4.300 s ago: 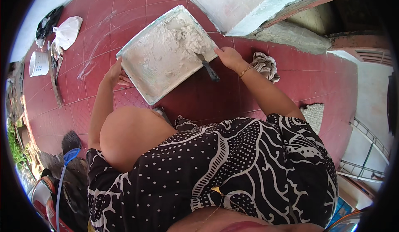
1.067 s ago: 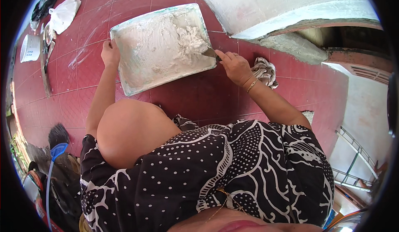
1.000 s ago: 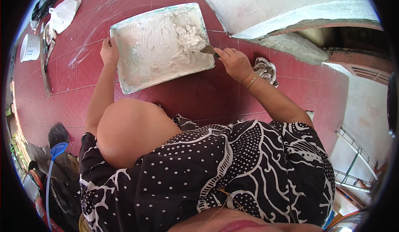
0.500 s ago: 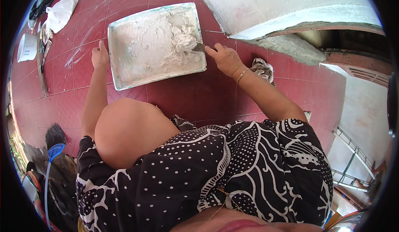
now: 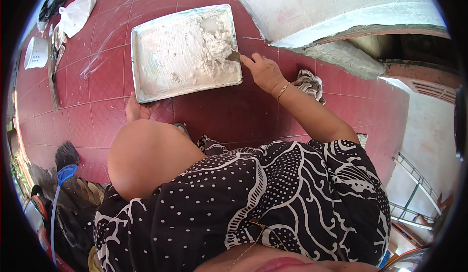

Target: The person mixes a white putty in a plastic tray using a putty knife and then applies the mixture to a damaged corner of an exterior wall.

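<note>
A shallow off-white tray (image 5: 138, 62) sits in front of me, holding smeared pale paste (image 5: 180, 47) that is heaped toward its right side. My right hand (image 5: 263, 73) is closed on the handle of a putty knife (image 5: 233, 56), whose blade is in the paste at the tray's right edge. My left hand (image 5: 136, 107) grips the tray from beneath its near-left corner, partly hidden by the tray and my bent knee (image 5: 148, 152).
On the red floor at left lie a white plastic bag (image 5: 75, 16), a black bag (image 5: 54, 1), a white bucket (image 5: 36, 52) and long tools. A crumpled cloth (image 5: 308, 84) lies right, beside a wall (image 5: 321, 8). A blue-handled broom (image 5: 66, 172) and metal frame (image 5: 417, 184) flank me.
Earlier my right hand held the tray rim; it then took the knife. My left hand has moved from the tray's left side down to its near corner. The tray has turned and shifted.
</note>
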The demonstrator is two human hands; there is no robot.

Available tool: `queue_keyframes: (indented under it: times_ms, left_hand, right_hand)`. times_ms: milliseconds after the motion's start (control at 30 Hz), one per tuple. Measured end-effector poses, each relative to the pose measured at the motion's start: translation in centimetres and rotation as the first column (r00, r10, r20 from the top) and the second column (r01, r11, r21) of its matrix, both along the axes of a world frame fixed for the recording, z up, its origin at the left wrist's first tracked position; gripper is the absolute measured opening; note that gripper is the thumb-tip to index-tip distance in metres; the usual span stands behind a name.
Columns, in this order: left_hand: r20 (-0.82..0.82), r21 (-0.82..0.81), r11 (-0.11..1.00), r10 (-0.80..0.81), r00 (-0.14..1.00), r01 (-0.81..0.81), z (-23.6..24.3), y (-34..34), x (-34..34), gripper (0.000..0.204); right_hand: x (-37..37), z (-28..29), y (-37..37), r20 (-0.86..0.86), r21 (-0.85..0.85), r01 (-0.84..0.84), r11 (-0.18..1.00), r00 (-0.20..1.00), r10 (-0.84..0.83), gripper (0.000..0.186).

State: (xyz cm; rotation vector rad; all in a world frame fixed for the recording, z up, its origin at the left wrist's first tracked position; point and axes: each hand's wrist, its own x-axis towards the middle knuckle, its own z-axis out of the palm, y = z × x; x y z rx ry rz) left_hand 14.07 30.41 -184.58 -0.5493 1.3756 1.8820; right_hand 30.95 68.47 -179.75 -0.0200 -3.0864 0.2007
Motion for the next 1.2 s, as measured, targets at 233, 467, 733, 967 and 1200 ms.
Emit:
queue_keyframes:
  times_ms: [233,467,733,967,1200]
  left_hand:
    - [-0.027,0.103,0.842,0.534,0.845,-0.529,2.5,4.8,-2.9,0.062]
    - [-0.059,0.038,0.911,0.413,0.909,-0.411,1.8,10.0,-0.8,0.068]
    - [-0.117,-0.038,0.888,0.452,0.884,-0.458,1.1,12.0,-4.4,0.077]
    - [-0.282,-0.214,0.854,0.410,0.867,-0.474,-1.8,11.8,-9.0,0.075]
    - [-0.334,-0.306,0.812,0.397,0.855,-0.497,-2.1,10.6,-11.0,0.072]
  right_hand:
    - [0.6,-0.4,-2.9,0.019,-0.098,0.094,0.991,0.996,-0.092,0.041]
    - [0.6,-0.6,-6.3,0.041,-0.176,0.218,0.960,0.976,-0.214,0.038]
    - [-0.8,-1.4,-7.2,0.075,-0.161,0.239,0.958,0.970,-0.230,0.044]
    - [-2.3,-0.5,-7.6,0.137,-0.138,0.173,0.975,0.979,-0.154,0.041]
    - [-2.9,1.7,-8.6,0.274,-0.059,0.124,0.990,0.956,-0.104,0.041]
